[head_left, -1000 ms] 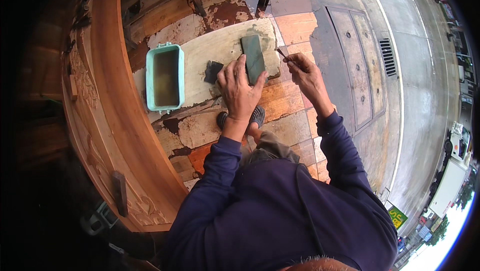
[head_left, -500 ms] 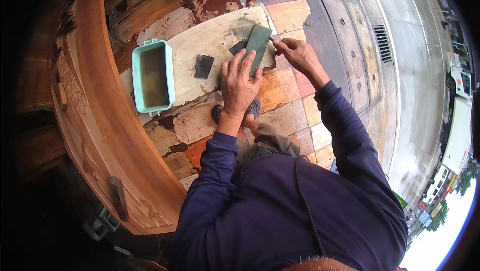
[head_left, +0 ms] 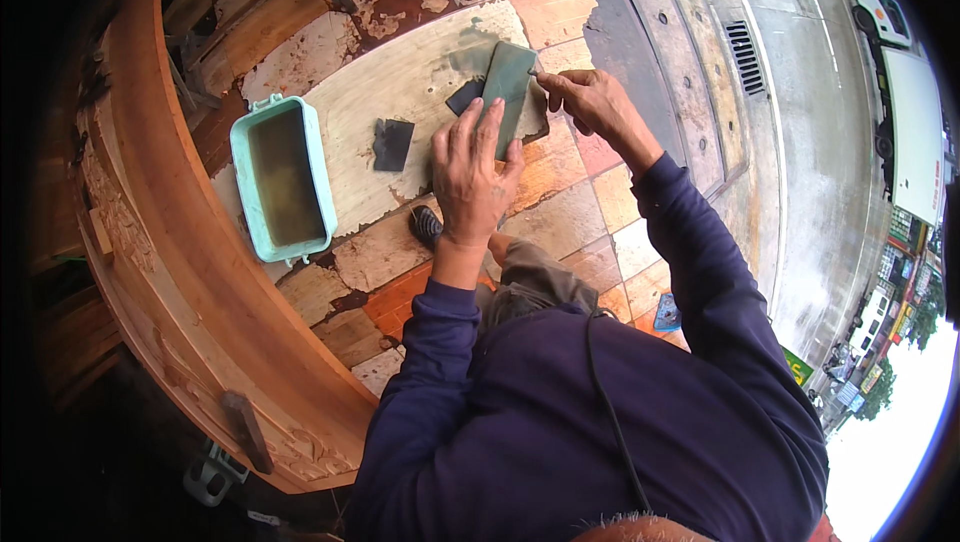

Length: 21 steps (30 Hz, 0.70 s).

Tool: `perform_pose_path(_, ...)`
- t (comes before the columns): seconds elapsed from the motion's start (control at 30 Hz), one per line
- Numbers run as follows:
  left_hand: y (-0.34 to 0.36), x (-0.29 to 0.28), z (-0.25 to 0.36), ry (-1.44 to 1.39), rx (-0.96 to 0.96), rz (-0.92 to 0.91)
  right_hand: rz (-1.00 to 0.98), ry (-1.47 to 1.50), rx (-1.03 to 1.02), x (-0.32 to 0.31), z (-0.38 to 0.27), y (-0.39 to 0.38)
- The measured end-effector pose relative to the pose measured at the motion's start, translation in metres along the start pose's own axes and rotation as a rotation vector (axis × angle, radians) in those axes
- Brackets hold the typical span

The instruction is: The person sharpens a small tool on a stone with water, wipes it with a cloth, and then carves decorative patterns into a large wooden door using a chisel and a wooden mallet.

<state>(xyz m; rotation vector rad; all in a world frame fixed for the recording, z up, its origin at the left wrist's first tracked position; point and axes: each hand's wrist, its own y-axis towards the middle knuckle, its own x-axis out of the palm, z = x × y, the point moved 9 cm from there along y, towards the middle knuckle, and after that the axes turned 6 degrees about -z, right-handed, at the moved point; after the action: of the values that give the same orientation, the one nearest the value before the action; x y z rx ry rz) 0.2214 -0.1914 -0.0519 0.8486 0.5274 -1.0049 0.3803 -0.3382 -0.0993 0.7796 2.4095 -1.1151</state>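
My left hand [head_left: 470, 167] reaches over the near end of a flat green sharpening stone [head_left: 508, 82], fingers along one side and thumb at the other, holding it on a pale, worn board [head_left: 350, 92]. At the stone's right edge my right hand [head_left: 592, 107] is closed in a pinch on a small, narrow piece [head_left: 534, 73]. Most of that piece is hidden by the fingers, so its kind does not show. Two dark sheets, like sandpaper, lie on the board: one sheet [head_left: 393, 145] lies apart, the other sheet [head_left: 464, 97] is beside the stone.
A light-green tub [head_left: 322, 177] of murky water stands left of the board. Beyond it curves a large carved wooden panel [head_left: 215, 252]. Patchy tiles [head_left: 560, 217] lie under my feet. To the right are a drain grate [head_left: 745, 57] and a road with a white truck [head_left: 912, 132].
The view has shifted a little, with more of the truck in sight. My right hand has turned slightly at the stone's edge; my left hand keeps its place on the stone.
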Motion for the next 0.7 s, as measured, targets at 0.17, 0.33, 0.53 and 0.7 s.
perform_pose_path(0.17,0.0,0.0,-0.002,0.001,-0.015,-0.011,0.038,-0.108,-0.096,0.005,-0.01,-0.003)
perform_pose_path(0.33,-0.001,0.002,-0.005,-0.012,-0.025,-0.01,0.114,0.057,0.146,0.001,0.005,-0.001)
perform_pose_path(0.53,-0.001,0.003,-0.006,-0.015,-0.026,-0.01,0.182,0.067,0.079,-0.02,-0.004,0.006)
perform_pose_path(0.7,0.0,0.003,-0.006,-0.022,-0.019,-0.006,0.111,0.01,0.082,-0.01,-0.007,0.002)
